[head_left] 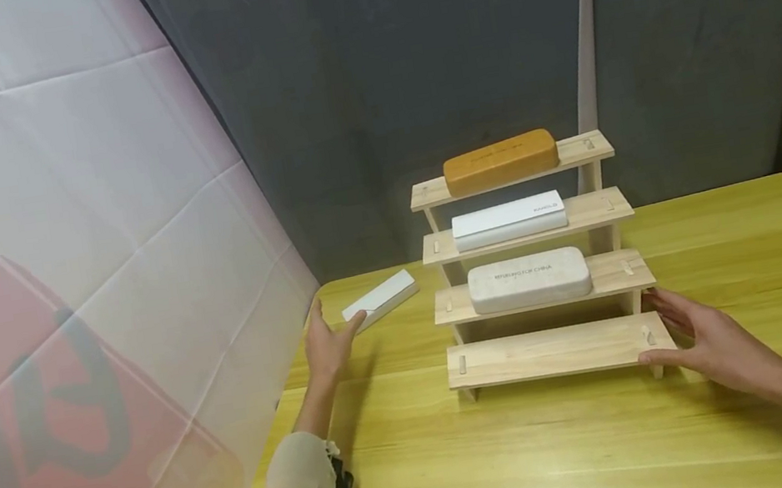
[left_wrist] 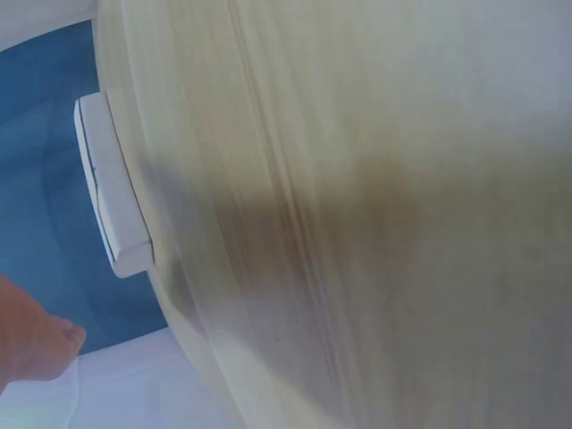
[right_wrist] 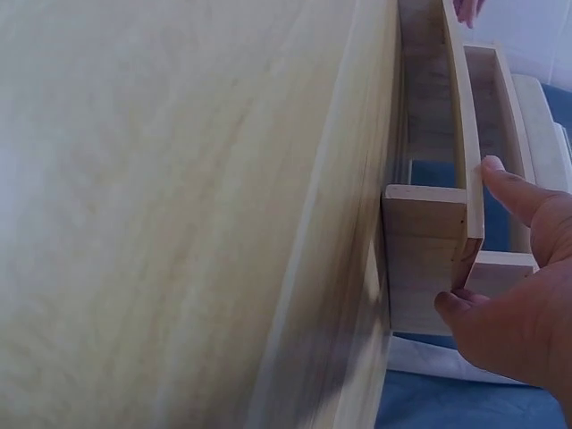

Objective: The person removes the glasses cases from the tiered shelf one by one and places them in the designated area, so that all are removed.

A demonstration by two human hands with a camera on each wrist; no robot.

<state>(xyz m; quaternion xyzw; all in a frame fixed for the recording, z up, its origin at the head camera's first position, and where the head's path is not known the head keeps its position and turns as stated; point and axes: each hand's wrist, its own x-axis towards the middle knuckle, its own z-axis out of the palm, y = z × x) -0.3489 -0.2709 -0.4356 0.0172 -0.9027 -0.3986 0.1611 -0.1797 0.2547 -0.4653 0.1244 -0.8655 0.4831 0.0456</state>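
My left hand (head_left: 328,346) is beside a slim white glasses case (head_left: 380,299) lying on the table, its thumb and fingers spread apart. In the left wrist view this case (left_wrist: 114,183) stands clear of the one visible digit (left_wrist: 40,340). My right hand (head_left: 717,343) holds the right end of the bottom step of a tiered wooden display stand (head_left: 551,352). The right wrist view shows its digits (right_wrist: 514,192) around the end of the board (right_wrist: 463,134). That bottom step bears nothing.
On the upper steps, from the top, lie a tan glasses case (head_left: 500,163), a white one (head_left: 509,221) and a pale one with lettering (head_left: 529,281). The yellow wooden table (head_left: 544,457) meets a grey curtain (head_left: 369,95) behind and a white printed sheet (head_left: 126,199) at left.
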